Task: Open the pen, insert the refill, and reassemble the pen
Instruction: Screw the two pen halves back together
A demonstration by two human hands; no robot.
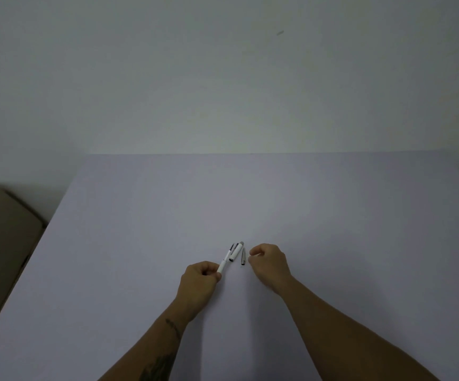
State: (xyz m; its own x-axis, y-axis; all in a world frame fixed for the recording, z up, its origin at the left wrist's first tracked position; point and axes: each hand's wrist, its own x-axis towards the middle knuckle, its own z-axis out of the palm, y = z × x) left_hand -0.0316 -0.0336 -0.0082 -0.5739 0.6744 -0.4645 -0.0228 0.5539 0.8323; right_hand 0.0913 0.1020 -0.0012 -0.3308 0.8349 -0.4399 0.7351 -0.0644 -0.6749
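Note:
My left hand (201,281) pinches the near end of a white pen barrel (224,263), which angles up and away toward the right. Just beyond its far end a white cap with a dark clip (235,251) lies on the table. To the right of the cap rests a small grey tapered piece (243,256), the pen's tip section. My right hand (269,264) hovers right beside that grey piece with its fingers curled and thumb and forefinger close together; nothing shows between them. No separate refill can be made out.
The parts lie on a pale lilac table (332,229) that ends at a plain wall. A beige box-like object (5,229) stands off the table's left edge.

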